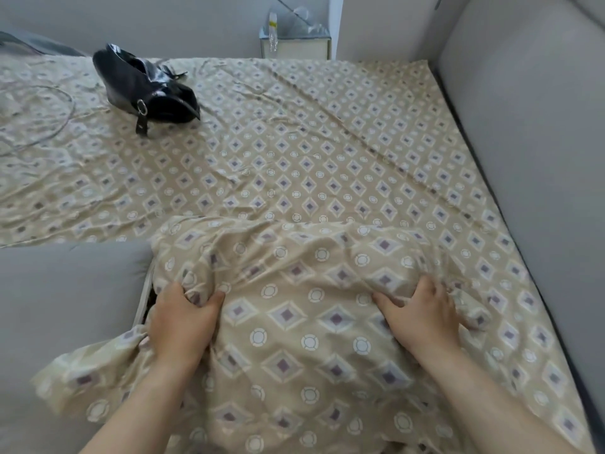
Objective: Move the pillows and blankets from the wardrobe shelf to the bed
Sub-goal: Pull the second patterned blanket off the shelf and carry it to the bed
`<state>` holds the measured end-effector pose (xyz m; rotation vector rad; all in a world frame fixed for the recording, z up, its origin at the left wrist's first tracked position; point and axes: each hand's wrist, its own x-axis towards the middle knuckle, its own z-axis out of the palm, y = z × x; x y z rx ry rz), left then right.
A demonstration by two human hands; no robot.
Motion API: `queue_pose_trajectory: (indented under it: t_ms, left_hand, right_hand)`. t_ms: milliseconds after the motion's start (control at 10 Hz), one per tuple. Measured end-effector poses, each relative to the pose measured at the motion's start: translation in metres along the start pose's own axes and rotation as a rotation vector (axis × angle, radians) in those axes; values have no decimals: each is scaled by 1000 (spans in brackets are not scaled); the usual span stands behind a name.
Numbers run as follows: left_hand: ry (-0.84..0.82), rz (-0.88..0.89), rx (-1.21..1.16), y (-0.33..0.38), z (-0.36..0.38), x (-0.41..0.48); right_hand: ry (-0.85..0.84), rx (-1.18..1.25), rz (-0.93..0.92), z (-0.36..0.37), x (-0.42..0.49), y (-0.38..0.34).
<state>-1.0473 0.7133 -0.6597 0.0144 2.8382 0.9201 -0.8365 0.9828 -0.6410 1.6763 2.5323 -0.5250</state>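
At the far left of the bed, a thin cable lies in a loose loop on the beige, diamond-patterned sheet. Just to its right a glossy black handbag lies tipped on its side, its buckled strap trailing toward the camera. Below these, a grey padded panel runs along the bed's near edge.

Beside that panel the left hand grips the bedding bundle, with the thumb and curled fingers clamped on a fold of cloth at the bundle's left side. The bundle is a plump mass in the same pattern as the sheet — pillow or folded blanket, I cannot tell which. It rests on the near part of the bed, and a loose flap spills over the grey panel.

Beyond the bed's far side stands a small nightstand with a clear plastic bottle on it.

The right hand holds the bundle's right side — fingers spread and dug into the fabric, which puckers around them. Along the right edge runs a tall grey upholstered headboard.
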Motion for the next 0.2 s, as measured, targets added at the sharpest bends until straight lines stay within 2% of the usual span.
queue_pose_trajectory:
  t_ms: [100,200]
  left_hand:
    - [-6,23,102,9,-13,-1]
    - [-48,80,188,13,-16,1]
  right_hand:
    - [-39,109,-52,-25,-15,-8]
    - [104,506,-196,-82,-25,-23]
